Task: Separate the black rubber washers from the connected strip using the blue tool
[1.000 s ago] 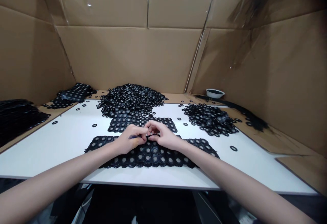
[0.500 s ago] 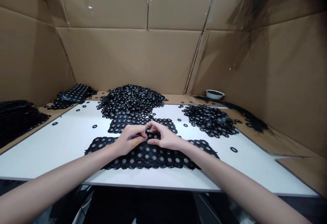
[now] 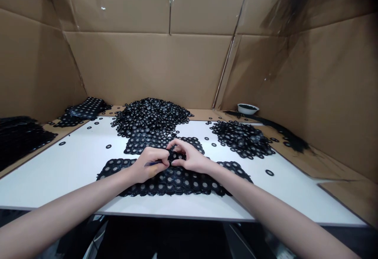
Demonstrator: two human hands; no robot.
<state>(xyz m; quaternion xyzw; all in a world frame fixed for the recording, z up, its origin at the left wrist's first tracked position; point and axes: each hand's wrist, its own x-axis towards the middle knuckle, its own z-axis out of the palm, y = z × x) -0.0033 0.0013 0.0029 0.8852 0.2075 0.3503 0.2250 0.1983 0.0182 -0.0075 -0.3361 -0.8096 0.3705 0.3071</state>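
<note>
Across the front of the white board lies a black sheet of joined rings [image 3: 177, 182] with pale centres. My left hand [image 3: 152, 163], over its middle, is closed on a thin dark blue tool [image 3: 152, 163]; the tool's tip is hidden by the fingers. Just to the right, my right hand [image 3: 189, 157] curves its thumb and forefinger round the sheet's upper edge, near the left fingertips. Whether it pinches part of the sheet is too small to tell. Behind the hands lies another sheet of rings [image 3: 193, 144], partly covered at the left by loose rings.
A tall heap of black rings [image 3: 150, 115] stands behind, a smaller heap [image 3: 243, 138] at the right. A white bowl [image 3: 248, 109] sits at the back right. Stacked sheets [image 3: 88, 108] and a dark pile [image 3: 22, 138] lie left. Cardboard walls [image 3: 132, 66] enclose the board.
My left hand has shifted slightly downward and its fingers have tilted, with the blue tool now lying flatter. My right hand has barely moved.
</note>
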